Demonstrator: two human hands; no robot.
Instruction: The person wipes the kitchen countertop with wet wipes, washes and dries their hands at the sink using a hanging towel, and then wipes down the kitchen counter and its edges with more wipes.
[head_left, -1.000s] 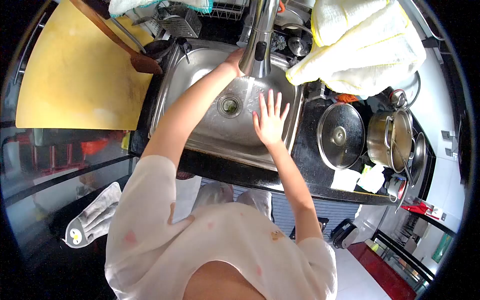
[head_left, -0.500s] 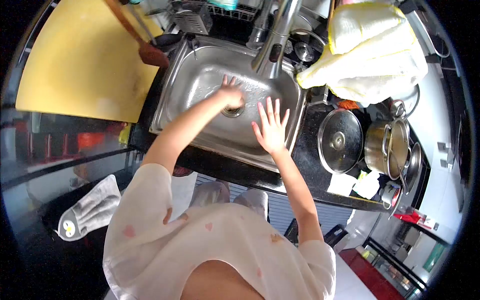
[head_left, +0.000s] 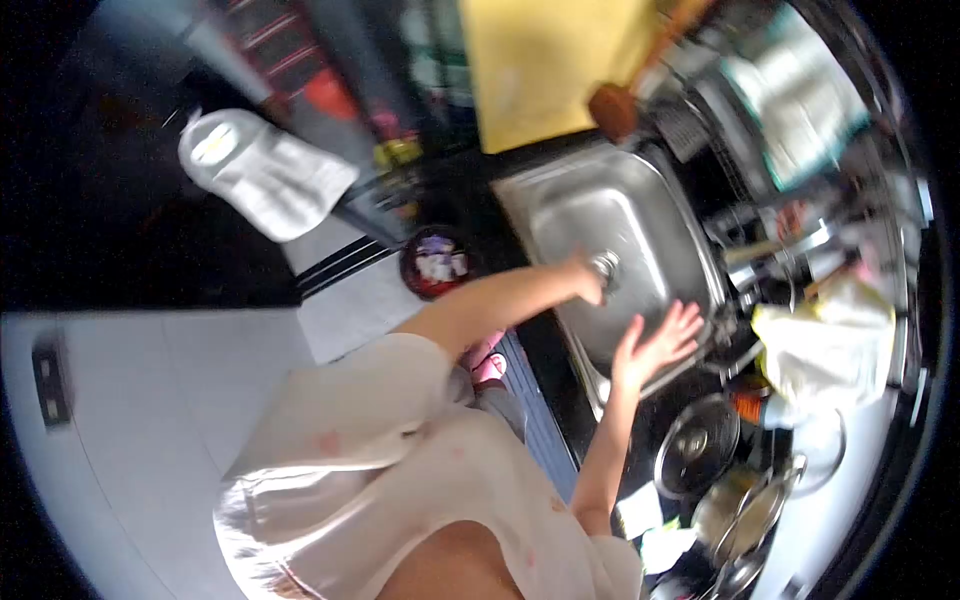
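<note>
Over the steel sink [head_left: 560, 192], close to its drain [head_left: 605, 264], my left hand [head_left: 583, 277] is smeared by motion and its fingers cannot be made out. My right hand [head_left: 659, 345] is over the sink's other end, fingers spread, holding nothing. The faucet [head_left: 740, 280] stands blurred at the sink's far edge. I cannot tell whether water runs.
A yellow board [head_left: 530, 75] and a brown wooden utensil [head_left: 612, 110] lie beyond the sink. A glass lid [head_left: 697, 445], a pot [head_left: 725, 505] and a white-yellow cloth [head_left: 835, 345] are on the right. A grey towel [head_left: 275, 180] hangs at left.
The view has turned strongly, showing more floor at left. My left hand has gone from near the faucet to by the drain. My right hand stays spread over the sink.
</note>
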